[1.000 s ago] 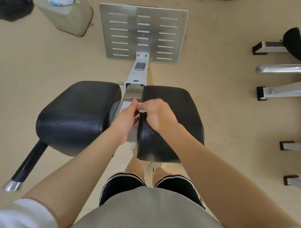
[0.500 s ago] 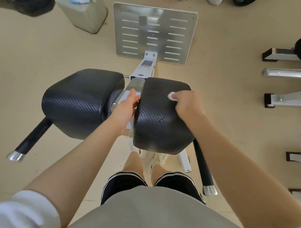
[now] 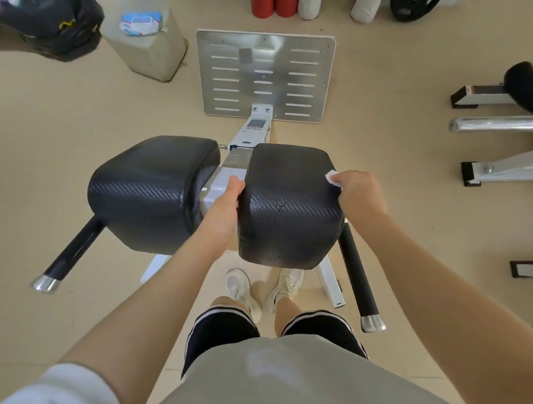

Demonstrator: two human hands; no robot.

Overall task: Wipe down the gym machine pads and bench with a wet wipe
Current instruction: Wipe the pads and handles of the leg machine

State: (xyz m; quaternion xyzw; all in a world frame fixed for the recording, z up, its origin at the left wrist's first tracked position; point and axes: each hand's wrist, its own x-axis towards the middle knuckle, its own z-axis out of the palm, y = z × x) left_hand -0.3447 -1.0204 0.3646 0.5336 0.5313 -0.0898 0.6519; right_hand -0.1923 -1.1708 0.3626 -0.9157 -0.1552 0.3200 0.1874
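Wet wipe (image 3: 332,178), in the head view, sits pinched in the right hand (image 3: 358,192) against the right pad's (image 3: 286,201) outer top edge. The left hand (image 3: 226,203) lies flat on that pad's inner side, its grip spread. Judging by this, wiping is midway: left pad (image 3: 150,190) and the rest remain.

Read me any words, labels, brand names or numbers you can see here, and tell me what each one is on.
No text here can be read.
Wipes pack: blue and white print, too blurred.
Sticker on the machine frame: red and dark label, too small.
Red tag on the bench foot: illegible.
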